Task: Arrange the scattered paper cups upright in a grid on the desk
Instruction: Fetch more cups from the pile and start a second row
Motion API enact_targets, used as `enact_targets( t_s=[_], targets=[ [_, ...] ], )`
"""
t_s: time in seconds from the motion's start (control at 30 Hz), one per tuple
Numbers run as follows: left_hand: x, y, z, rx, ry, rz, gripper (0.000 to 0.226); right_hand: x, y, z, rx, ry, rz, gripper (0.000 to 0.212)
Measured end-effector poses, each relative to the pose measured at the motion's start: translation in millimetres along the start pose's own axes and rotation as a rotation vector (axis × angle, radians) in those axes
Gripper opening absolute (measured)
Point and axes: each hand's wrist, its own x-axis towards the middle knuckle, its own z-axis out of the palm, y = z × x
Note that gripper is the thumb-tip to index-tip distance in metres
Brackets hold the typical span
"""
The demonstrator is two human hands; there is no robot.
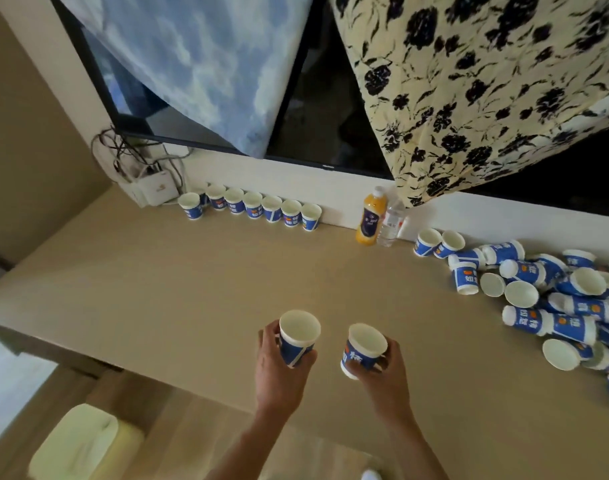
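My left hand [278,372] grips a blue-and-white paper cup [297,336] with its mouth up, above the front of the beige desk [192,278]. My right hand [386,372] grips a second paper cup [363,346], tilted a little to the left. Along the back wall stands a row of several upright cups [252,206]. At the right lies a heap of scattered cups [552,299], most on their sides, some nested. Two cups [438,242] stand upright at the heap's far-left end.
An orange juice bottle [370,216] and a clear water bottle [391,223] stand against the wall between the row and the heap. A white box with tangled cables [155,190] sits at the back left. A dark screen [306,109] draped with cloths hangs above. A pale bin [78,441] stands below the desk.
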Motion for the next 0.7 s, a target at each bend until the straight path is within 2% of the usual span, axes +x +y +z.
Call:
enact_targets(
  t_s=[0.33, 0.57, 0.7],
  targets=[
    [54, -15, -33, -0.039, 0.019, -0.019, 0.061, 29, -20, 51, 0.033, 0.022, -0.016, 0.079],
    [121, -20, -62, 0.019, 0.101, 0.002, 0.062, 86, -22, 121, 0.050, -0.120, -0.014, 0.073],
    [154, -30, -90, 0.038, 0.160, -0.034, 0.063, 104, -25, 167, 0.021, -0.166, -0.004, 0.089]
  ],
)
